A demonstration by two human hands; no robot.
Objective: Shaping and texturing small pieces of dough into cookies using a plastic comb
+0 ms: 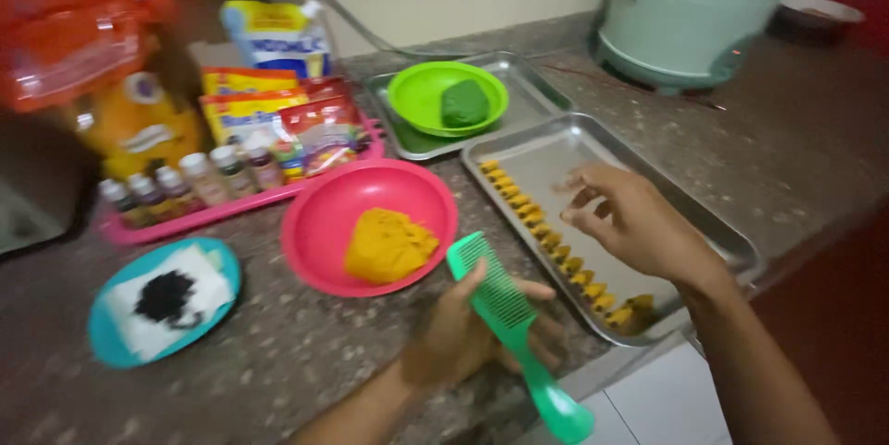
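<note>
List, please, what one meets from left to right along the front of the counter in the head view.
Blue plate → pink plate with orange dough → left hand holding green comb → right hand → metal tray.

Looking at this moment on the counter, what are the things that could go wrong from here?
1. The metal tray lies near the counter edge; the right hand above it could perhaps nudge it over.
2. The shaped yellow pieces stand in a tight row, so a fingertip placing one might dent its neighbours.
3. The green comb in the left hand juts past the edge and may slip.
</note>
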